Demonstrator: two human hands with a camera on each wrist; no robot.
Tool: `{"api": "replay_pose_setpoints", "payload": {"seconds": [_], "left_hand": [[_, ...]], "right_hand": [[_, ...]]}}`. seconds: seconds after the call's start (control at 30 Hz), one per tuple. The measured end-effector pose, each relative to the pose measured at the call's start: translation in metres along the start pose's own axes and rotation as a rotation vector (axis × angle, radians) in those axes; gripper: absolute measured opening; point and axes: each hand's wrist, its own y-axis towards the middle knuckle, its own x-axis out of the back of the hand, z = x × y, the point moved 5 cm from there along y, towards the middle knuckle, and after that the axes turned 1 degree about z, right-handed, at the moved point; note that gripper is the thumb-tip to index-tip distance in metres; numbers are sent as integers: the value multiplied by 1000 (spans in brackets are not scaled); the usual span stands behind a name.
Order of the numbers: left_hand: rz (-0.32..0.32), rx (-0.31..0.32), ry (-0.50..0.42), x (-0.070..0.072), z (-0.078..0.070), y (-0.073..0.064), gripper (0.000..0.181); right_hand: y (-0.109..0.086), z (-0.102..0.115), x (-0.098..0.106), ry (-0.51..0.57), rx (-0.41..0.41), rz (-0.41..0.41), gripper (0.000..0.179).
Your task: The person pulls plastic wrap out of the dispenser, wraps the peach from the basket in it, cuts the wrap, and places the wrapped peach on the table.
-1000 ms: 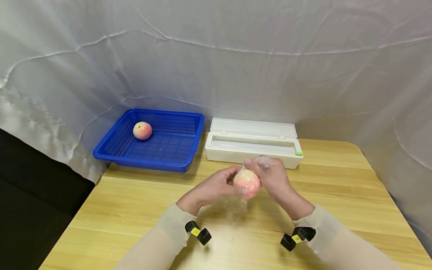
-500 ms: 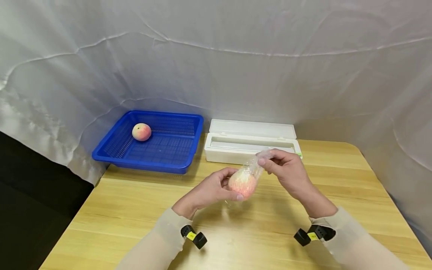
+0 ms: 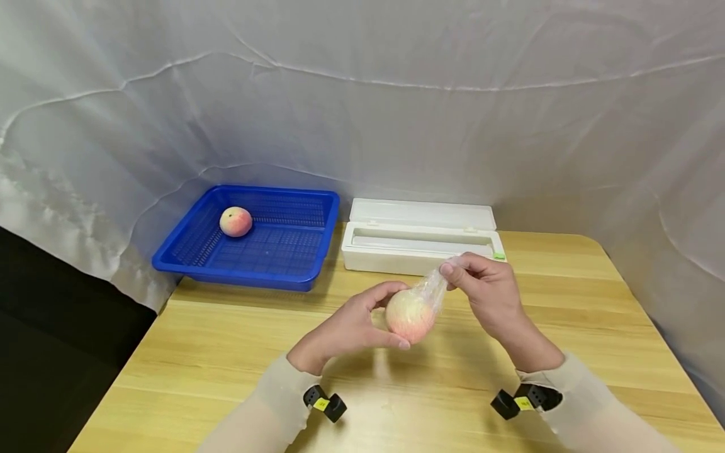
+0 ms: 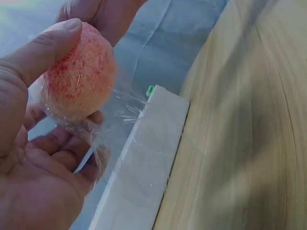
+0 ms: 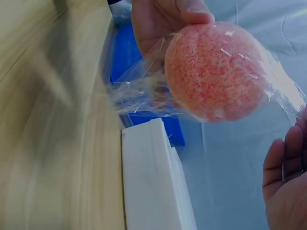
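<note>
A pink and cream peach [image 3: 410, 316] is held above the table in the head view, wrapped in clear plastic film [image 3: 433, 290]. My left hand [image 3: 362, 322] grips the peach from the left, thumb in front and fingers behind. My right hand [image 3: 488, 290] pinches the gathered end of the film and draws it taut up and to the right. In the right wrist view, a loose tail of film [image 5: 141, 96] trails from the peach's other side. The left wrist view shows the peach [image 4: 79, 72] between the left thumb and fingers, with film hanging below it.
A blue plastic basket [image 3: 283, 279] stands at the back left with another peach [image 3: 235, 221] in it. Behind the hands lies a long white film dispenser box [image 3: 374, 259], its lid [image 3: 421, 214] raised. Grey-white cloth [image 3: 396, 138] hangs behind the wooden table [image 3: 238, 340].
My right hand has drawn away from the peach to the right, stretching the film into a twisted end. My left hand keeps its grip on the peach.
</note>
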Motion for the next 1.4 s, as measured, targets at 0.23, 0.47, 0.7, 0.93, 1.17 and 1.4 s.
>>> {"api": "replay_pose_setpoints", "payload": {"seconds": [0.23, 0.47, 0.7, 0.93, 1.17, 1.4], "left_hand": [[-25, -55, 176, -1, -10, -4, 84], [-30, -175, 295, -3, -24, -7, 86], [-63, -304, 419, -6, -33, -4, 86], [-84, -424, 546, -9, -33, -4, 86], [-207, -695, 829, -6, -38, -7, 80], [-319, -536, 904, -9, -33, -3, 76]], "right_hand": [[1, -13, -6, -1, -192, 59, 15], [-1, -26, -15, 109, -390, 242, 19], [-4, -31, -18, 203, -561, 331, 15], [-10, -37, -18, 218, -670, 431, 10], [-23, -48, -23, 268, -764, 578, 52], [-24, -58, -28, 359, -674, 440, 45]]}}
